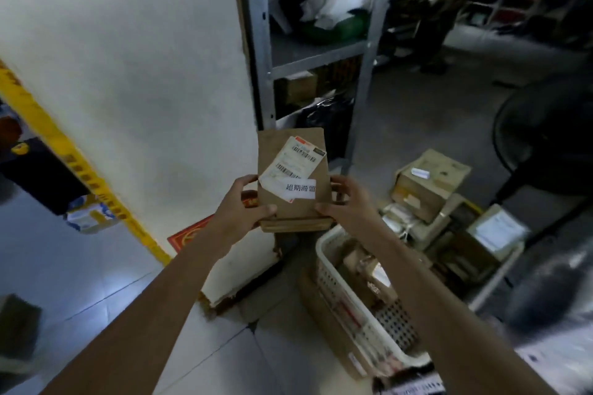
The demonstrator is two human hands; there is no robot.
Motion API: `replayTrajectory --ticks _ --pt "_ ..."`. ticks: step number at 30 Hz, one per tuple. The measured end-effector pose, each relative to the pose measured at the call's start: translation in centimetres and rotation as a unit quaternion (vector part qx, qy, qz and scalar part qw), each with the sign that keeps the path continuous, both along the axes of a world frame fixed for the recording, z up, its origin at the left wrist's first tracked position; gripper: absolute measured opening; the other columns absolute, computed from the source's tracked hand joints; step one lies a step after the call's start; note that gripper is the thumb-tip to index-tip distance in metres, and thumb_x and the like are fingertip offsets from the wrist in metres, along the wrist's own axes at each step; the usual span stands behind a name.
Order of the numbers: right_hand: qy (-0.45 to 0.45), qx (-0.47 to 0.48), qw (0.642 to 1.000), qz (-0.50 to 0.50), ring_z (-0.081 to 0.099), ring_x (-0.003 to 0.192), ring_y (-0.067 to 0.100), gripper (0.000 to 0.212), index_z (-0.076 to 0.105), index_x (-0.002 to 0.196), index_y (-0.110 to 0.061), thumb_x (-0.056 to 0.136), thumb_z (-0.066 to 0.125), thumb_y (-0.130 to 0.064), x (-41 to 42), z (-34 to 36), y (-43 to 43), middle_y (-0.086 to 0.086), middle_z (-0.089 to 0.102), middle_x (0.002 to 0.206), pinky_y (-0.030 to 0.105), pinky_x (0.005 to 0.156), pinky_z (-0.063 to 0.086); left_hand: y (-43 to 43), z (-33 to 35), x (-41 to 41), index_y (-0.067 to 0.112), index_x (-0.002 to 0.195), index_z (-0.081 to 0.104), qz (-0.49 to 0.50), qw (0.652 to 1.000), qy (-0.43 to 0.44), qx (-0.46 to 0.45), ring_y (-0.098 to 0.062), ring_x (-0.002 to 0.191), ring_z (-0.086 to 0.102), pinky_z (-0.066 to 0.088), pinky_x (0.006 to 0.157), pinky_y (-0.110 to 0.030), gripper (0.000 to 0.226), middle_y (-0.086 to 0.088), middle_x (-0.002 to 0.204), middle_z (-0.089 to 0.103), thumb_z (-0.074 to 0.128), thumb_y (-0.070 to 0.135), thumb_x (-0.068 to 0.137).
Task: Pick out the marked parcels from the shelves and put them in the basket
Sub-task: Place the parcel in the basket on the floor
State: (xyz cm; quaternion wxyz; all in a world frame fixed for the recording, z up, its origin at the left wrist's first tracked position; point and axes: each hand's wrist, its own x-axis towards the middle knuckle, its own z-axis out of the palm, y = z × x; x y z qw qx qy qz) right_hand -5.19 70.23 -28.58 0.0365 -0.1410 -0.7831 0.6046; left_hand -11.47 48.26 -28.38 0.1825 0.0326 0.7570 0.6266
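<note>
Marked parcel (292, 179): flat, brown, shipping label askew, white printed sticker (300, 188) on front. Upright, gripped by left hand (239, 212) and right hand (349, 205). White perforated basket (324, 244) on floor below, holding brown parcels.

Shelf parcels (337, 6) a blurred jumble, label (293, 159) print too small, basket (327, 276) partly behind right forearm (433, 298).
</note>
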Motion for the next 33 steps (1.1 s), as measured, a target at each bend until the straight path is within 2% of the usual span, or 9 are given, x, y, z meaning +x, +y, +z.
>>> replayTrajectory --ticks 5,12,15,20,22,24,28,31,33 --pt "-0.005 -0.058 0.996 -0.073 0.067 0.097 0.015 0.059 0.05 0.134 -0.015 0.082 0.076 -0.004 -0.7 -1.3 6.5 0.002 0.057 0.128 0.031 0.075 0.061 7.6 -1.6 -4.3 0.029 0.143 0.038 -0.072 0.997 0.017 -0.031 -0.021 0.118 0.057 0.056 0.093 -0.043 0.077 -0.001 0.131 0.054 0.08 0.014 0.081" --pt "-0.008 -0.074 0.977 -0.198 0.066 0.099 0.016 0.064 0.051 0.131 -0.014 0.076 0.081 -0.003 -0.2 -2.2 13.9 0.001 0.057 0.128 0.032 0.072 0.061 18.0 -2.8 -8.6 0.028 0.143 0.038 -0.181 0.983 0.023 -0.034 -0.019 0.119 0.055 0.054 0.096 -0.048 0.077 -0.001 0.138 0.051 0.08 0.013 0.081" --pt "-0.006 -0.06 0.968 -0.244 0.063 0.097 0.009 0.057 0.052 0.124 -0.019 0.077 0.081 -0.006 0.0 -2.0 16.6 -0.01 0.056 0.116 0.02 0.067 0.058 22.7 -3.1 -10.2 0.023 0.142 0.04 -0.229 0.973 0.02 -0.016 -0.013 0.11 0.058 0.056 0.09 -0.041 0.073 0.001 0.13 0.055 0.077 0.006 0.082" --pt "-0.008 -0.049 0.939 -0.341 0.064 0.099 0.01 0.062 0.051 0.129 -0.021 0.077 0.082 -0.009 -0.6 -2.4 20.7 -0.005 0.06 0.12 0.02 0.067 0.058 30.5 -3.8 -13.6 0.023 0.144 0.039 -0.336 0.942 0.014 -0.014 -0.016 0.11 0.059 0.058 0.086 -0.038 0.078 -0.002 0.123 0.055 0.08 0.007 0.08" --pt "-0.013 -0.049 0.922 -0.384 0.067 0.099 0.013 0.06 0.054 0.127 -0.021 0.076 0.082 -0.007 -0.5 -2.5 22.3 -0.006 0.061 0.118 0.031 0.073 0.061 33.5 -3.9 -14.3 0.024 0.144 0.037 -0.382 0.924 0.009 -0.008 -0.01 0.103 0.059 0.059 0.078 -0.029 0.077 0.0 0.122 0.055 0.078 0.007 0.081" --pt "-0.023 -0.038 0.905 -0.423 0.069 0.096 0.014 0.058 0.055 0.125 -0.022 0.076 0.083 -0.007 0.0 -2.4 23.7 -0.008 0.061 0.118 0.04 0.077 0.061 36.4 -4.0 -14.5 0.028 0.143 0.037 -0.425 0.905 0.007 -0.016 -0.004 0.1 0.058 0.059 0.078 -0.027 0.077 0.009 0.12 0.054 0.08 0.013 0.08" --pt "-0.026 -0.033 0.872 -0.488 0.069 0.086 0.003 0.057 0.055 0.126 -0.021 0.077 0.081 -0.004 2.4 -3.0 26.1 -0.007 0.06 0.119 0.022 0.057 0.057 41.9 -4.8 -13.8 0.046 0.131 0.042 -0.49 0.871 0.003 -0.037 -0.017 0.111 0.063 0.057 0.092 -0.045 0.086 0.009 0.129 0.055 0.083 0.043 0.056" --pt "-0.039 -0.019 0.852 -0.521 0.063 0.106 0.009 0.06 0.054 0.128 -0.021 0.077 0.082 -0.009 4.4 -4.0 28.1 -0.008 0.061 0.12 0.023 0.07 0.057 45.6 -5.6 -12.2 0.043 0.135 0.041 -0.525 0.85 0.003 -0.041 -0.02 0.108 0.064 0.057 0.091 -0.043 0.081 0.007 0.131 0.053 0.086 0.032 0.068" --pt "-0.048 -0.016 0.836 -0.547 0.061 0.112 0.014 0.06 0.055 0.129 -0.022 0.076 0.082 -0.011 5.6 -5.5 29.8 -0.008 0.061 0.121 0.037 0.084 0.058 47.9 -6.4 -11.0 0.035 0.141 0.04 -0.542 0.84 0.006 -0.038 -0.018 0.112 0.062 0.054 0.097 -0.041 0.08 0.008 0.13 0.053 0.084 0.023 0.076"
